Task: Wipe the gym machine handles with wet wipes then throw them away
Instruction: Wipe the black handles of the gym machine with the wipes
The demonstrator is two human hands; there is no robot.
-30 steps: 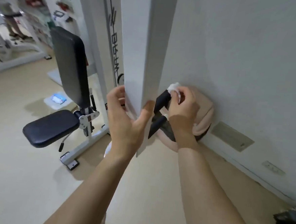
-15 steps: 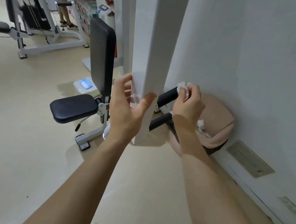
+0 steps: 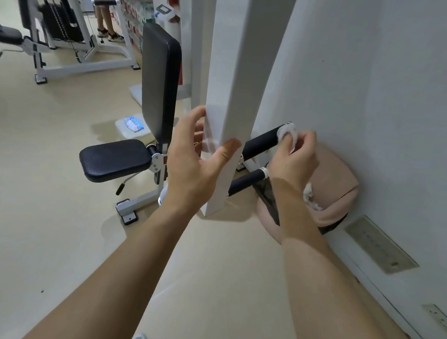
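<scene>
Wet wipe (image 3: 288, 133), bunched on the outer end of the upper black handle (image 3: 261, 143), pinched by my right hand's (image 3: 294, 161) curled fingers. My left hand (image 3: 193, 162) clasps the white post (image 3: 231, 117), thumb on its near face. Pink bin (image 3: 335, 182) stands just behind, against the wall.
</scene>
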